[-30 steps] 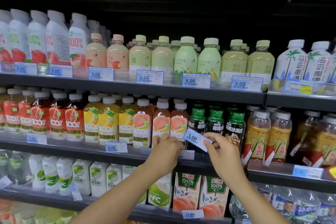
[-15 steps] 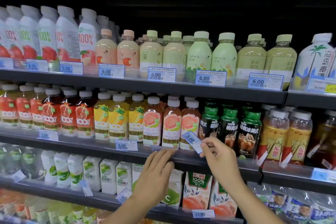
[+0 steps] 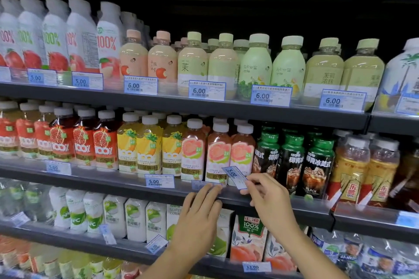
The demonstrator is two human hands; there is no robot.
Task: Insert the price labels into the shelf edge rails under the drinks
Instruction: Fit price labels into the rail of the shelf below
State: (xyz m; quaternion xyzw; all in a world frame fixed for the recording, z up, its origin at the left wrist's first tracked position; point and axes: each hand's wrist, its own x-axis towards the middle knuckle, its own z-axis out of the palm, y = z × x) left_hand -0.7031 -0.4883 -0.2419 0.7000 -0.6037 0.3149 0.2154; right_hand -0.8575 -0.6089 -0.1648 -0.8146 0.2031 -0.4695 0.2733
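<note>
Down at the front edge of the middle shelf, along its edge rail, under the guava juice bottles. With the left hand, pressing straight, flat fingers onto the rail over a seated label. With the right hand, pinching a loose 5.00 price label between thumb and fingertips, just above the rail. Tilted, long axis up-left to down-right, across the rail's line. Probably needs levelling, then down into the slot just right of the left fingertips; nearer the right hand.
</note>
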